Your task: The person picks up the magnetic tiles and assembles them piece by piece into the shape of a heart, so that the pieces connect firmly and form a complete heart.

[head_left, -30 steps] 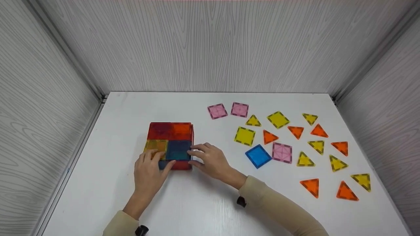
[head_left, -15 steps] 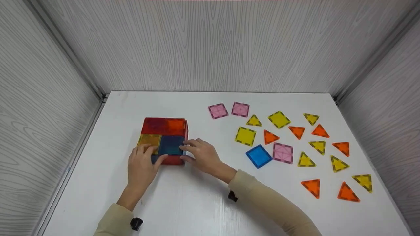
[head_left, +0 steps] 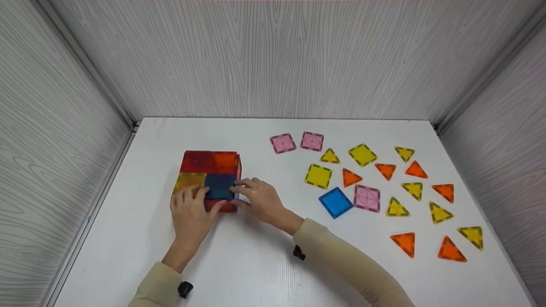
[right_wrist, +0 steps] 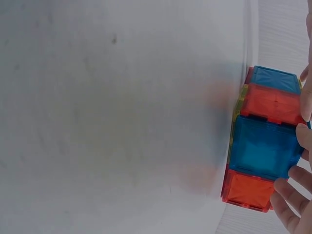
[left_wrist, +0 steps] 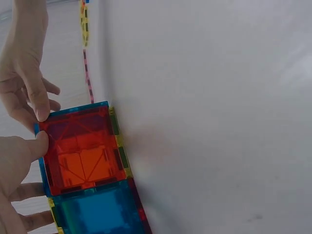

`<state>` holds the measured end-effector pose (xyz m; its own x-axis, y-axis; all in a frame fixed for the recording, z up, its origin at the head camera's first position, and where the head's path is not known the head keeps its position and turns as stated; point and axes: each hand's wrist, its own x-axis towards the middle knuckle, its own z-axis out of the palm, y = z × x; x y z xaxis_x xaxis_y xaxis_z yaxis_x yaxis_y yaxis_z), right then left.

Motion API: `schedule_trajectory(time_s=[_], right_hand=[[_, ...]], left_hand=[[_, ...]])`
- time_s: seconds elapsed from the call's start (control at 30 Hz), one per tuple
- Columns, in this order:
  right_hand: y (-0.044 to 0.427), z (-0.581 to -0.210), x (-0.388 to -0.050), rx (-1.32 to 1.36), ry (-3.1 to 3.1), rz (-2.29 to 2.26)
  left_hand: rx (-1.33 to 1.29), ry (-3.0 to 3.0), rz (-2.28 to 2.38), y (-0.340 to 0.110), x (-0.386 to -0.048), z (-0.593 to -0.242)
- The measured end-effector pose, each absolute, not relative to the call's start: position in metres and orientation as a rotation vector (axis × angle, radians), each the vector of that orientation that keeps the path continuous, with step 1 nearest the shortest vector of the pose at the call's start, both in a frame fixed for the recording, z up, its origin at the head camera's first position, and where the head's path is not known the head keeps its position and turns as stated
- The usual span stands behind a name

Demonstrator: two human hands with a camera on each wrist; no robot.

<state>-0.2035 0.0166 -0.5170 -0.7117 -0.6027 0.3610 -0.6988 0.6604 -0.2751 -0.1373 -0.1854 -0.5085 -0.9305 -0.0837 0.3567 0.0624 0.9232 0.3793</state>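
A low box built of see-through magnetic tiles [head_left: 211, 162] stands at the left of the table, its top made up of red, yellow-orange and dark blue squares. My left hand [head_left: 190, 215] holds its front left part, fingers bent over the top and thumb at the front edge. The left wrist view shows that thumb on the corner of a red side tile [left_wrist: 85, 163]. At the box's front right corner, my right hand [head_left: 263, 200] holds with its fingers along the right side and thumb at the front. Blue and red side tiles [right_wrist: 265, 146] face the right wrist view.
Loose tiles lie spread over the right half: pink squares [head_left: 367, 198], yellow squares [head_left: 318, 176], a blue square [head_left: 336, 202], and several orange triangles [head_left: 403, 244] and yellow triangles [head_left: 470, 237]. A grey wood-grain panel [head_left: 277, 59] stands behind the table [head_left: 256, 264].
The tile box has slid left and toward the back, both hands moving with it. My left hand has lately shifted a little right along the box's front. The loose tiles stay put.
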Motion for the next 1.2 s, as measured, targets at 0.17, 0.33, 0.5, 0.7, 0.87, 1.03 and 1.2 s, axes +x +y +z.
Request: schedule_trajectory(time_s=[0.17, 0.33, 0.5, 0.7, 0.87, 1.03, 1.2], right_hand=[[0.034, -0.520, -0.205, 1.081, -2.638, 0.635], [0.078, -0.521, -0.218, 1.000, -2.679, 0.742], [0.138, -0.524, -0.244, 0.810, -2.731, 0.738], [0.199, -0.525, -0.275, 0.497, -2.942, 0.786], [0.226, -0.527, -0.291, 0.282, -3.054, 0.741], [0.237, -0.532, -0.303, 0.134, -3.130, 0.769], [0.240, -0.535, -0.313, 0.049, -3.181, 0.780]], left_hand=[[0.057, -2.746, -0.582, -0.185, -0.138, -0.509], [0.097, -2.741, -0.654, -0.185, -0.141, -0.509], [0.117, -2.737, -0.655, -0.191, -0.145, -0.509], [0.137, -2.749, -0.693, -0.203, -0.153, -0.509], [0.133, -2.756, -0.697, -0.215, -0.161, -0.509], [0.120, -2.753, -0.694, -0.227, -0.170, -0.509], [0.099, -2.762, -0.705, -0.238, -0.180, -0.508]])
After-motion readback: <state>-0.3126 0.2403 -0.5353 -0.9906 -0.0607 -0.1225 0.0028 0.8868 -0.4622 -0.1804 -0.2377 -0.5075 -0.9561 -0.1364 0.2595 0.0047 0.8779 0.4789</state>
